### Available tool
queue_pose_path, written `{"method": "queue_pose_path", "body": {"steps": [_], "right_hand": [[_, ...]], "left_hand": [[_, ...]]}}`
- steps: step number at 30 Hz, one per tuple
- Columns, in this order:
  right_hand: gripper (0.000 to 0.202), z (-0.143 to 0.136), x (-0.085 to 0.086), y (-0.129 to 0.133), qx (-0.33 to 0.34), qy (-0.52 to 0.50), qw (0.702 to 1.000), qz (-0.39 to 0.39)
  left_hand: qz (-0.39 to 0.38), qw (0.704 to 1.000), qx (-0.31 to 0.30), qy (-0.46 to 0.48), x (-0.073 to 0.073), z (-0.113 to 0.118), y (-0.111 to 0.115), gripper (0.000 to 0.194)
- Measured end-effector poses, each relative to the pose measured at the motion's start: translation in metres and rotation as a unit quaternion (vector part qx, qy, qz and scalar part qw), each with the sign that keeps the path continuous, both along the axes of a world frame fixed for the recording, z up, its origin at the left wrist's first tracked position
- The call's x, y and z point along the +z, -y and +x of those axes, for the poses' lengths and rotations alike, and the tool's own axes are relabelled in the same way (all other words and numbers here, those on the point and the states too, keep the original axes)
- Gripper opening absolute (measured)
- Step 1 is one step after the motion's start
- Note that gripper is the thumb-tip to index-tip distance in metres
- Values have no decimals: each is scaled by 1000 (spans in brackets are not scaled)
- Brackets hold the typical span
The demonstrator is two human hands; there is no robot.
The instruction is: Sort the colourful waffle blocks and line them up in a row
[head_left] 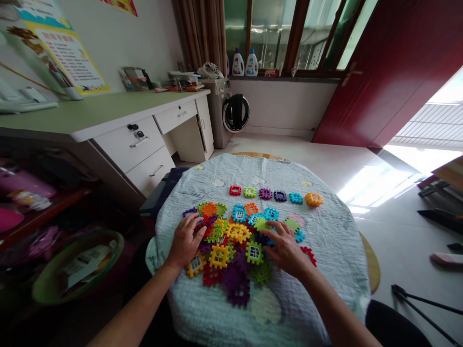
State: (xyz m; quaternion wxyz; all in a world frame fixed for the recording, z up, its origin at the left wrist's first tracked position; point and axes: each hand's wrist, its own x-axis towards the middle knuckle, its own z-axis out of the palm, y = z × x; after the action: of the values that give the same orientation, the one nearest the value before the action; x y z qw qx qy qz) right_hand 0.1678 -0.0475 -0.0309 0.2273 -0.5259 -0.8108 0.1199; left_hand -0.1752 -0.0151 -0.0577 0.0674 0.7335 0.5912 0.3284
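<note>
A heap of colourful interlocking plastic building blocks (238, 233) lies on the cloth-covered round table. My left hand (185, 239) rests at the heap's left edge, its fingers apart and touching or close to red blocks (209, 222). On the opposite side my right hand (285, 245) reaches over the heap with spread fingers. Its fingertips are at a light green block (260, 224); whether they press on it I cannot tell. Beyond the heap runs a row of separate blocks: red (235, 190), green (250, 192), purple (265, 193), dark blue (279, 195), light blue (295, 198) and orange-yellow (314, 199).
The light blue tablecloth (321, 299) covers most of the table. To the left stand a desk with drawers (130, 140) and a green basket (47, 289). Farther back are a washing machine (219, 113) and a red door (379, 72). Black tripod legs (427, 299) stand at right.
</note>
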Motion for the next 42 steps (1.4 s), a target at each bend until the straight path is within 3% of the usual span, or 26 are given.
{"method": "queue_pose_path", "body": {"steps": [5, 11, 19, 24, 29, 35, 42], "right_hand": [[31, 0, 10, 3, -33, 2, 999, 11], [43, -13, 37, 23, 108, 2, 992, -62], [48, -25, 25, 22, 103, -4, 993, -55], [41, -14, 19, 13, 25, -66, 997, -8], [34, -2, 8, -22, -88, -87, 992, 30], [39, -6, -9, -41, -132, -18, 991, -4], [45, -14, -21, -42, -162, -44, 986, -10]], "left_hand": [[16, 1000, 11, 12, 3, -1, 2, 34], [13, 999, 26, 28, 2, -3, 1, 33], [11, 999, 26, 31, -1, -3, 0, 32], [18, 999, 26, 40, -4, -4, -1, 32], [17, 999, 21, 35, -4, -2, -1, 31], [9, 999, 21, 35, -4, -3, 0, 32], [4, 999, 16, 34, -6, -4, -1, 32]]}}
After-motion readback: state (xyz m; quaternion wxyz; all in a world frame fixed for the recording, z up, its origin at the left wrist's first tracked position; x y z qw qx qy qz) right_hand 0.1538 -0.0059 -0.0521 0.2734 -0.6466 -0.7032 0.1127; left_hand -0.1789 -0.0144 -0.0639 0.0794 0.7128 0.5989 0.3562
